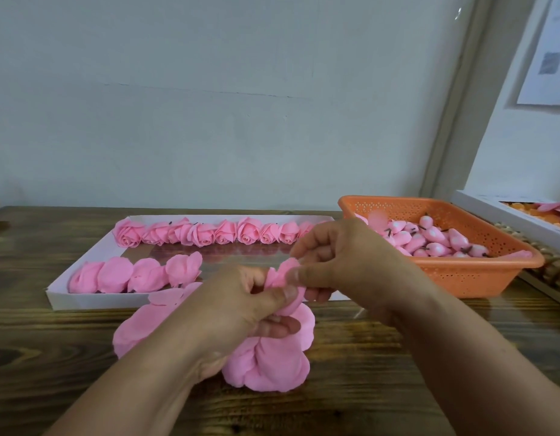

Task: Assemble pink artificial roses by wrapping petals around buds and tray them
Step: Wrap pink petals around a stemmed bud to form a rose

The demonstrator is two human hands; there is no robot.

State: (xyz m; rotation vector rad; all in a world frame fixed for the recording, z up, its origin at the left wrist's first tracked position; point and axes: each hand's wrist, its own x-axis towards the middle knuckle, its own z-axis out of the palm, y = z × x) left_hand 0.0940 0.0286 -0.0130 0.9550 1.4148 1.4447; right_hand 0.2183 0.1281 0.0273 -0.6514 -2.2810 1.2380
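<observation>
Both hands meet just in front of the white tray's [83, 302] near edge: the left hand [241, 306] grips the half-made rose [283, 275] while the right hand [344, 262] pinches its upper petal. Its direction is unclear. Loose petals [266, 363] lie under the hands on the wooden table [398, 388]; the orange basket [461, 275] of buds [435, 239] sits right.

Craft workbench: tray [83, 302] of roses [190, 235]

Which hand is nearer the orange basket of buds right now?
Right. The right hand sits just in front of the orange basket, overlapping its near-left corner in this view. The left hand is farther left, over the pink petals.
</observation>
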